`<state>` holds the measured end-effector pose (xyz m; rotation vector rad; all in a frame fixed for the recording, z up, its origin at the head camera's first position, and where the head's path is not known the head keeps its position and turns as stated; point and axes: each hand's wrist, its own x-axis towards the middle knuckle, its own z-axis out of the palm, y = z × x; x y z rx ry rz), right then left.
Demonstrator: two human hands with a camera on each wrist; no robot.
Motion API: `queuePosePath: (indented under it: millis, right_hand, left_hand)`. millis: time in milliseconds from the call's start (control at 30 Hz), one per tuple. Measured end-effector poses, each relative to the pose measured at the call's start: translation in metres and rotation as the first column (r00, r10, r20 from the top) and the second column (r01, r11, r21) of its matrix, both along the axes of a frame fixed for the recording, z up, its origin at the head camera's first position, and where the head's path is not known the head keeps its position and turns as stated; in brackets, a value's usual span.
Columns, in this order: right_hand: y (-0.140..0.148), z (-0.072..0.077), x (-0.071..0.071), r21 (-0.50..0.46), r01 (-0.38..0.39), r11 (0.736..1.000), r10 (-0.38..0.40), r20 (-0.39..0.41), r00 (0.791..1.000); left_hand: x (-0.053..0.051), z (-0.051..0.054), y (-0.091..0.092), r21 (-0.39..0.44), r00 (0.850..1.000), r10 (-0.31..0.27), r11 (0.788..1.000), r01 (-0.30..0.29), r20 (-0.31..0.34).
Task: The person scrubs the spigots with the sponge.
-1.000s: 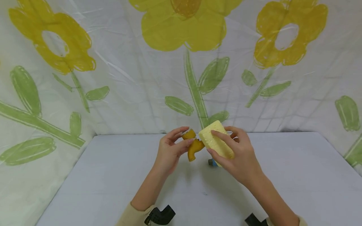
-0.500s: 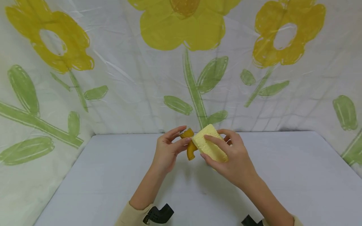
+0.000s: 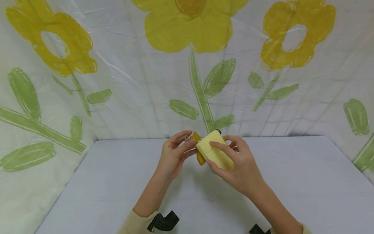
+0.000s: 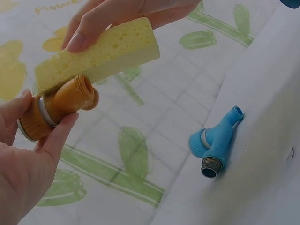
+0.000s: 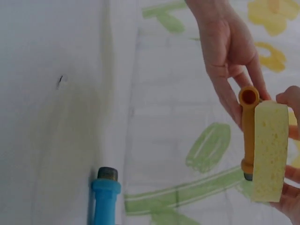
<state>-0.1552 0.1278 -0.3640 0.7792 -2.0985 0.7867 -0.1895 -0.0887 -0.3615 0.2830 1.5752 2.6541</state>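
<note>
One orange fitting (image 4: 68, 99), held up off the table (image 3: 117, 185), pinched in the left hand (image 3: 171, 156), long axis running alongside the sponge (image 4: 126, 47) the right hand (image 3: 241, 164) grips against it, left hand nearer; blue fitting (image 4: 220, 139) lying apart below.

Behind the white tabletop (image 3: 96, 188) hangs a whitish, slightly shiny sheet (image 3: 131, 91) with painted flowers; the large middle flower (image 3: 190, 32) is yellow with an orange centre (image 3: 191, 7), and the upper edge of the head view cuts it; the left flower (image 3: 54, 42) and the right flower (image 3: 294, 37) are of deeper yellow, each with a white centre; green stems (image 3: 201, 91) and leaves (image 3: 220, 77) stand below them; on the tabletop lies a blue pipe piece (image 4: 219, 140), which has a ribbed cap (image 4: 196, 144), a grey ring (image 4: 205, 138) and a dark threaded end (image 4: 212, 164); a small dark mark (image 4: 291, 154) is on the tabletop, apart from this piece; yellow letters (image 4: 58, 6) are on the sheet.
</note>
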Motion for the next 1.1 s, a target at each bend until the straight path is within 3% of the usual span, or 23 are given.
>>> queuePosePath:
  millis: [267,500,767,933,1100]
  right_hand:
    - [0.0059,0.0022,-0.0027,-0.013,0.049,0.999,-0.049,0.007,0.999]
    - [0.0033,0.002,-0.001,0.008,-0.021,1.0,0.021,0.013,1.0]
    - [0.0046,0.0041,-0.0009,0.008,-0.009,1.0,0.008,0.04,0.999]
    - [0.0038,0.0041,0.001,0.003,-0.048,0.999,0.048,0.031,0.998]
    - [0.0057,0.0058,-0.0001,-0.004,-0.031,1.0,0.031,0.038,0.999]
  left_hand:
    - [0.0009,0.0017,-0.0013,-0.025,0.998,-0.058,0.998,0.058,-0.012]
    - [-0.0002,0.0003,-0.0035,-0.04,0.996,-0.08,0.996,0.079,-0.029]
    - [-0.0012,-0.0001,-0.0069,-0.054,0.987,-0.138,0.989,0.134,-0.077]
    - [-0.0008,0.0007,-0.008,-0.077,0.985,-0.152,0.986,0.146,-0.082]
    - [-0.0008,0.0014,-0.0085,-0.078,0.982,-0.166,0.984,0.159,-0.095]
